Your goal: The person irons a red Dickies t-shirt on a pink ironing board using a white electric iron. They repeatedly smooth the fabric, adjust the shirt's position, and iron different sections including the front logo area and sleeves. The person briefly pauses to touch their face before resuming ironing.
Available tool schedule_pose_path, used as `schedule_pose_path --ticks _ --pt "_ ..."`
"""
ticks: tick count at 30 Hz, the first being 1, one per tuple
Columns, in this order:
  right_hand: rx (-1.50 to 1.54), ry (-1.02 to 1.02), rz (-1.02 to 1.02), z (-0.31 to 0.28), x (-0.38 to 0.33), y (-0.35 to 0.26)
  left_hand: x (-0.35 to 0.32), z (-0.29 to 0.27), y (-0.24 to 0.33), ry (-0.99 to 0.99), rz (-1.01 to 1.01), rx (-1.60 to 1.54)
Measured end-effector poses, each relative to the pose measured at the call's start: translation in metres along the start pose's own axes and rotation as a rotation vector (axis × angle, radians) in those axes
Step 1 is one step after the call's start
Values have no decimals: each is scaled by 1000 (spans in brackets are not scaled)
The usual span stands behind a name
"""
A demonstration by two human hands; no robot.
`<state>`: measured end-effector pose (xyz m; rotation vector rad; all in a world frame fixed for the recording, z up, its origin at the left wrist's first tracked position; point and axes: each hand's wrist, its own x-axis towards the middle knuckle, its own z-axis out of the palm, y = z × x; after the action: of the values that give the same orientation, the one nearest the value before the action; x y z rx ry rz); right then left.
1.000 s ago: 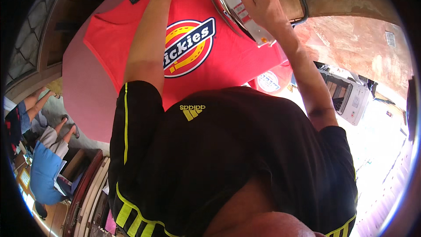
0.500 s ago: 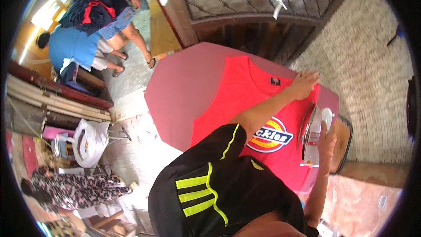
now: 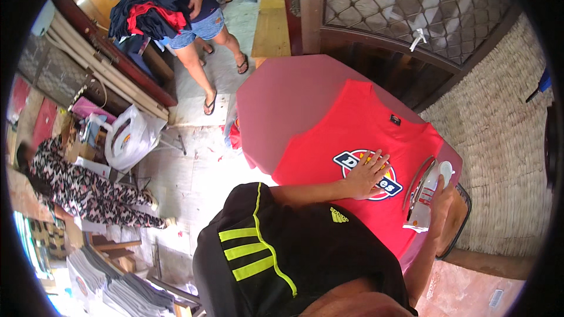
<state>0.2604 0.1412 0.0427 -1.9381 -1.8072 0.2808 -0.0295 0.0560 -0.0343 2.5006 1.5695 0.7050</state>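
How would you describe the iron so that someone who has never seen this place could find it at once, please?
Start at the pink ironing table by the lattice door, with a red T-shirt spread on it. At the shirt's far right edge, the right hand holds the iron tipped up on its side. It is the only white and metal thing there; the left hand lies flat on the shirt's printed badge.

Red shirt [image 3: 352, 123] with a blue, white and yellow badge [image 3: 369, 173] lies on a dusty-pink worktop [image 3: 276, 100]. White iron [image 3: 427, 195], silvery soleplate. The black top [image 3: 294, 258] carries lime-yellow stripes. White bag [image 3: 132, 138] on the pale floor [image 3: 194, 170].
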Motion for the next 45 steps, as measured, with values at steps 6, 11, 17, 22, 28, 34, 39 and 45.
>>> schedule_pose_path --ticks 6,11,17,22,28,34,39,45 --pt "9 83 -106 2 8 9 0 -1 4 -25 -19 32" --pt "15 6 -40 -22 -13 -27 -2 0 5 -1 -24 11" --pt "-333 58 -80 -15 -8 53 10 16 5 -19 -18 -84" --pt "116 -267 26 -69 -32 21 2 6 -11 -1 -25 163" --pt "450 -188 435 -160 -85 74 14 5 -1 -17 11 149" --pt "350 -105 355 -141 -51 157 12 -6 4 -52 -20 131" --pt "283 -149 521 -108 -6 229 10 -5 5 3 -43 -23" --pt "296 -99 406 -68 26 220 -4 11 -5 63 -56 75"
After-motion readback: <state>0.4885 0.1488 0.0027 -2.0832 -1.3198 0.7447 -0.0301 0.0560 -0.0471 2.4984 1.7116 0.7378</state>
